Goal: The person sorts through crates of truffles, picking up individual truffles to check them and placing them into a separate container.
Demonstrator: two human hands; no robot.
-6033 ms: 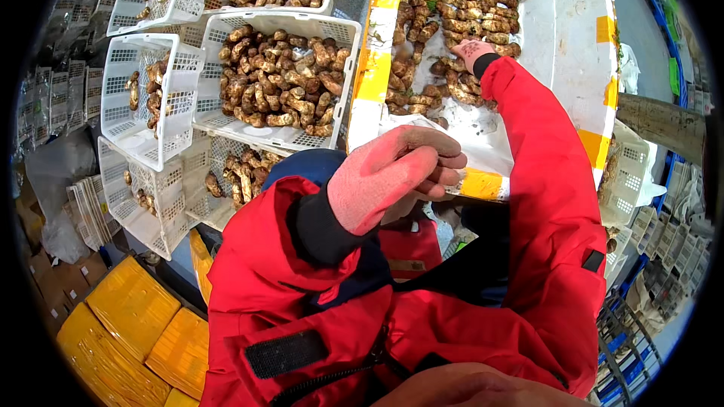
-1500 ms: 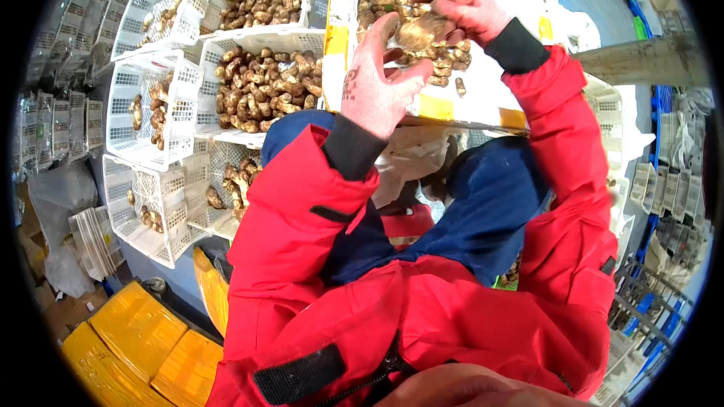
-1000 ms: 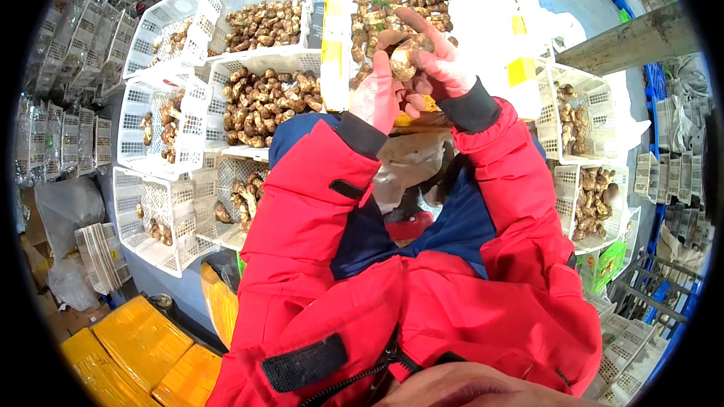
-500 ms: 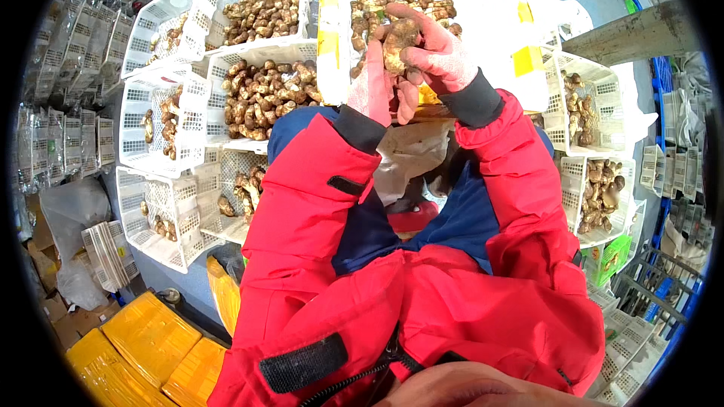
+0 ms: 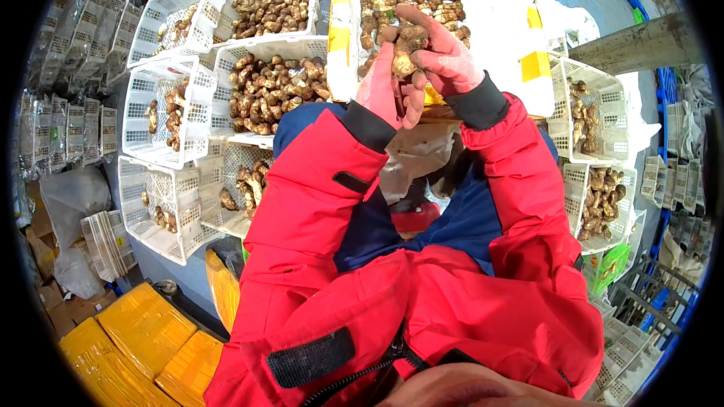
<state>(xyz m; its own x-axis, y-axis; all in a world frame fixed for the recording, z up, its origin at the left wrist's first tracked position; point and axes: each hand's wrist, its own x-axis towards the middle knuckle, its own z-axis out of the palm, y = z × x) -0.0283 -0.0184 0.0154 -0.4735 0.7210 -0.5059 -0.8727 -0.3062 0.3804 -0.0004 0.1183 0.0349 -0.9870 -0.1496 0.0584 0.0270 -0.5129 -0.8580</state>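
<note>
A thick brown-and-cream mushroom [image 5: 408,47] is held up between my two gloved hands, over the near side of a white foam box [image 5: 504,53] with yellow tape. My right hand [image 5: 451,59] grips it, forefinger over the top and thumb at its side. My left hand [image 5: 386,96] is curled at its left and lower side, thumb against it. Its palm is partly hidden, and I cannot make out whether something more lies there. Beneath the hands, rows of packed mushrooms [image 5: 436,1] lie in the foam box.
White plastic baskets of mushrooms stand to the left, the fullest basket [image 5: 323,47] closest to the box. More mushroom baskets [image 5: 630,124] stand at right, below a thick pole [image 5: 641,45]. Yellow-wrapped packages [image 5: 147,324] lie at lower left. Stacked crates [image 5: 68,128] line the far left.
The mushroom has been turned in my fingers and now shows a narrower side with a paler lower end. Both hands stay over the box's near side. The whole view has shifted slightly.
</note>
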